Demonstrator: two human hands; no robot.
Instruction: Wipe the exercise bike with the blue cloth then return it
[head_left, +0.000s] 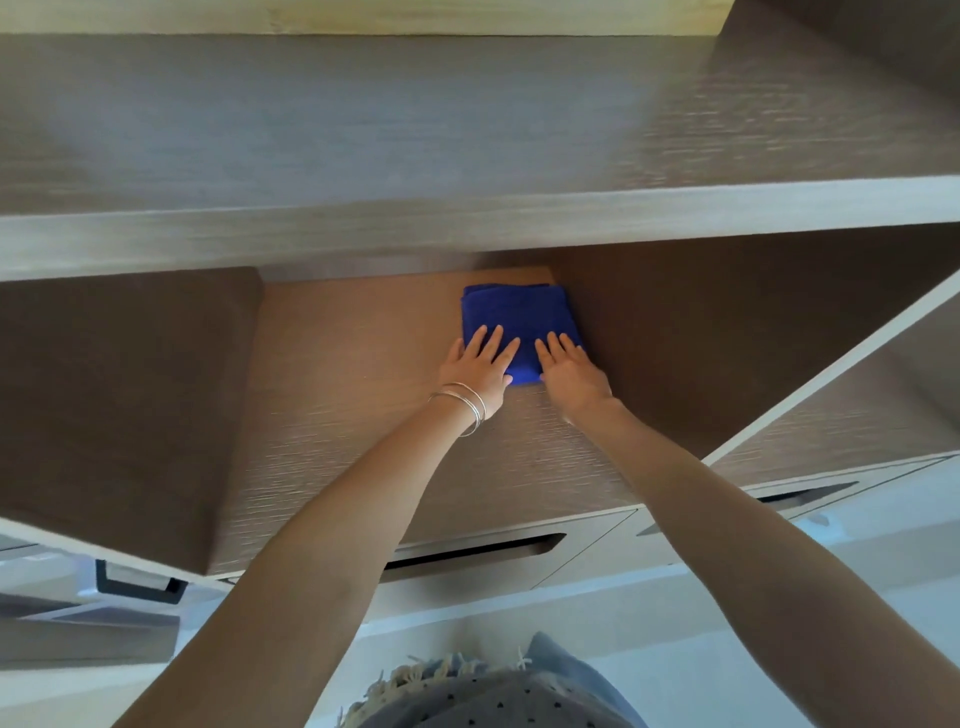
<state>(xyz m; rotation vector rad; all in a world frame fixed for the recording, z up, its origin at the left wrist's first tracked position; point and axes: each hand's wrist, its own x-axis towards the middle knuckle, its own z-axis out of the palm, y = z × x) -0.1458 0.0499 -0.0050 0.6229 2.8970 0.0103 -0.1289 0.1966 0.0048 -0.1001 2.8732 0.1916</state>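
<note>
The folded cloth (514, 317) lies in the shelf (363, 364), against its right wall, with open board to the cloth's left. Left hand (480, 366) and right hand (569, 366) press flat, fingers spread, covering the cloth's near edge. Its far edge sits in shadow.

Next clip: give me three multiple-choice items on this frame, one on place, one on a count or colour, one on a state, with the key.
1. Where does the blue cloth lie?
A. on the shelf
B. in a drawer
C. on the floor

2. How many hands touch the cloth?
A. none
B. one
C. two

3. What state is the cloth in?
A. folded
B. spread out flat
C. hanging

Key:
1 A, it rests on the wooden shelf board.
2 C, the left hand and right hand both lie flat on it.
3 A, its layered edges show.
</note>
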